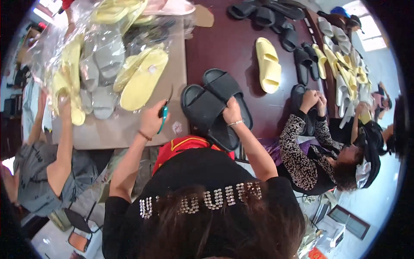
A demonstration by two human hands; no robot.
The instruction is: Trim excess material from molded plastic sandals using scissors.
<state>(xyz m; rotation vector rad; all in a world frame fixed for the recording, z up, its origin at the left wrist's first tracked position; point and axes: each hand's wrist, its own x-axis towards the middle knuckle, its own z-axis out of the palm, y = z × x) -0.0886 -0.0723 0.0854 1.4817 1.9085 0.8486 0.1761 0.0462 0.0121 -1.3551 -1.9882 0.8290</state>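
The left hand (152,121) is curled round a teal-handled cutting tool (162,117), its dark tip pointing far. Farther to the left, a co-worker's hand (64,102) is at clear bags that hold grey slippers (105,102) and yellow slippers (144,84), lying on a tan covering (176,47). A small pale scrap (177,127) lies just right of the left hand.

Next come two black slippers (195,97), overlapping at the near edge where the covering meets the dark red table (276,114). The right hand (233,113) grasps them together about where their straps adjoin; its fingers underneath are hidden.

To handle this well, I would turn the tool's tip away from the straps and the right hand, and bring it in only with the slippers steadied on the table, since their near ends appear to overhang the edge.

Farther right, a lone yellow slipper (268,64) lies well apart; beyond it, a neighbour's hands (311,101) are together over another black pair (297,96).
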